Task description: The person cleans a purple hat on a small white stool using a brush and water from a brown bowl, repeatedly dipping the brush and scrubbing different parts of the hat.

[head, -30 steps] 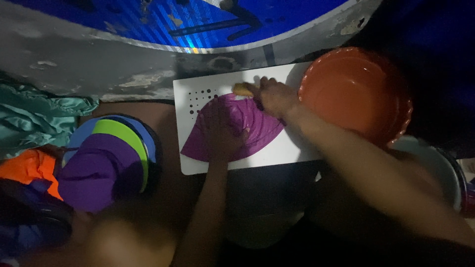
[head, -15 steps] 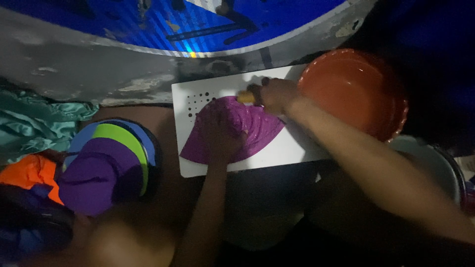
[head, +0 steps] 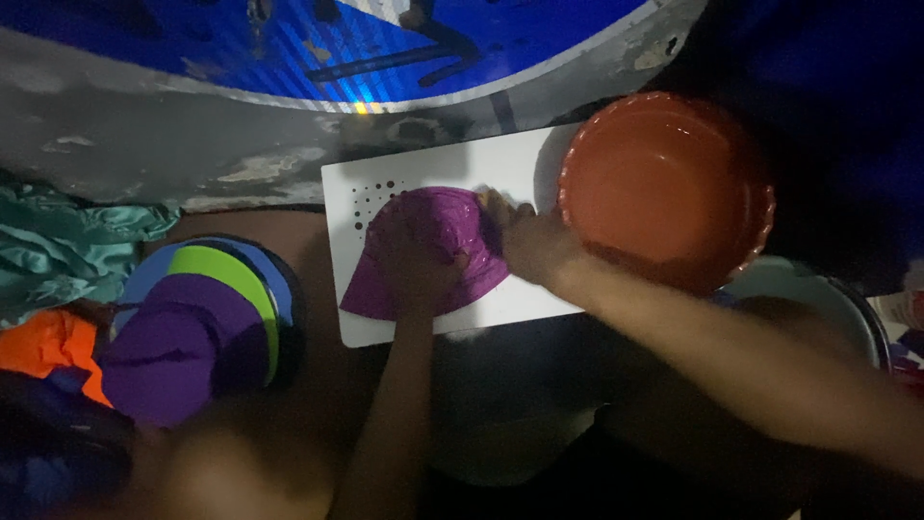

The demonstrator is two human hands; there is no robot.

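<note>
Purple cloth: one piece (head: 433,252), fan-shaped, lying on the white board, its right edge bunched at the right hand.
White board: one (head: 433,173), flat and rectangular, with a patch of small dark dots near its far left corner.
Left hand: (head: 419,260) palm down on the cloth, fingers spread and pressing it flat, gripping nothing.
Right hand: (head: 525,241) at the cloth's right edge, fingers curled onto the fabric; too dim to tell whether they pinch it.
Orange bowl: one (head: 666,181), round with a scalloped rim, just right of the board and overlapping its corner.
Stacked cloths: one pile (head: 202,323) left of the board, purple on top, green and blue beneath.
Other fabric: teal (head: 67,246) and orange (head: 48,347) pieces farther left.
Surroundings: dim; grey worn ledge (head: 173,135) and one blue striped panel (head: 318,39) beyond the board.
</note>
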